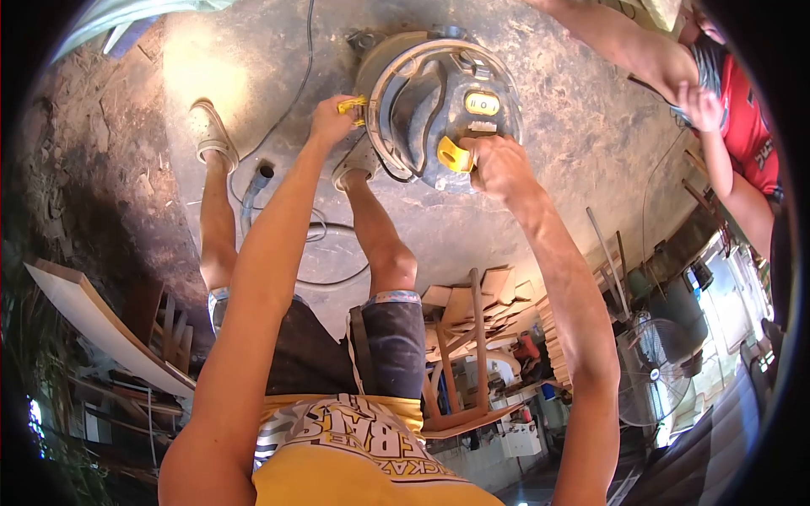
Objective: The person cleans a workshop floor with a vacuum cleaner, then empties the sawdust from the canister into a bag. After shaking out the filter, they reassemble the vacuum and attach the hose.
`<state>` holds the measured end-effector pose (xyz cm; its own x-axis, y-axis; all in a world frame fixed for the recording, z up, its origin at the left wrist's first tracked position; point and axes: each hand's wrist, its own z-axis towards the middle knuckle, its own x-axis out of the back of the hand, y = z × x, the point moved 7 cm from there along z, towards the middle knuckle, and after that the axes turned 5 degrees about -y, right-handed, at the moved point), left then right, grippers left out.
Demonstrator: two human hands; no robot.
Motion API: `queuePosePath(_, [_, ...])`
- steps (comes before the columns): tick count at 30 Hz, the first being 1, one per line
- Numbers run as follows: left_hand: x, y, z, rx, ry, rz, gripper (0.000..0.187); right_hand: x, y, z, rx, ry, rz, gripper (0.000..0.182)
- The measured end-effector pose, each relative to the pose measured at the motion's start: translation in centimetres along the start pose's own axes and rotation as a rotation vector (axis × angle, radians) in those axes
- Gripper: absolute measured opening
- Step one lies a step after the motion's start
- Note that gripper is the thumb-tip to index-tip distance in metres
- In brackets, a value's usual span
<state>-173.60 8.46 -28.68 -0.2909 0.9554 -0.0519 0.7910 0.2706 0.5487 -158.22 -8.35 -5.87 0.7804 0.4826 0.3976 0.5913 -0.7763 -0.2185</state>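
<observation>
A round, dusty vacuum cleaner (413, 101) with a dark lid and a yellow switch panel (482, 103) stands on the concrete floor. At its left side my left hand (334, 120) is closed on a yellow latch (354, 108). My right hand (499, 169) is closed at the near right side of the lid, its fingers against a larger yellow latch (454, 155). Some of the fingertips of my right hand are hidden behind the hand itself.
A grey hose (253, 191) and a black cable (291, 105) lie on the floor by my feet. At the upper right is another person (747, 126). Wood pieces (472, 304), a wooden frame (478, 346) and a fan (654, 371) stand lower right.
</observation>
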Motion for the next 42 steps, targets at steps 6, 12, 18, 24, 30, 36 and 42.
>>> queuePosePath(6, [0.5,0.0,1.4,-0.053,-0.063,0.123,0.026,-1.5,0.3,0.3,0.006,0.046,0.11,0.038])
queuePosePath(12, [0.6,0.3,1.0,-0.123,0.021,0.264,0.025,-1.4,-0.2,0.3,0.041,0.124,0.145,0.036])
queuePosePath(18, [0.6,-0.2,2.8,-0.164,-0.037,0.191,0.023,-1.2,-0.4,0.7,0.102,0.141,0.092,0.032])
queuePosePath(24, [0.9,0.6,1.7,-0.169,-0.152,0.192,0.025,-1.6,0.2,-0.2,-0.195,0.135,0.073,0.022])
queuePosePath(30, [1.1,-0.4,2.0,-0.182,-0.125,0.207,0.025,-1.5,0.0,-0.4,-0.108,0.224,0.101,0.022])
queuePosePath(36, [1.1,-1.3,2.8,-0.167,-0.05,0.196,0.025,-1.8,-0.2,-0.5,-0.125,0.231,0.125,0.027])
queuePosePath(42, [1.2,0.0,2.1,-0.097,-0.072,0.137,0.024,-2.4,-0.3,-0.5,-0.054,0.214,0.208,0.03])
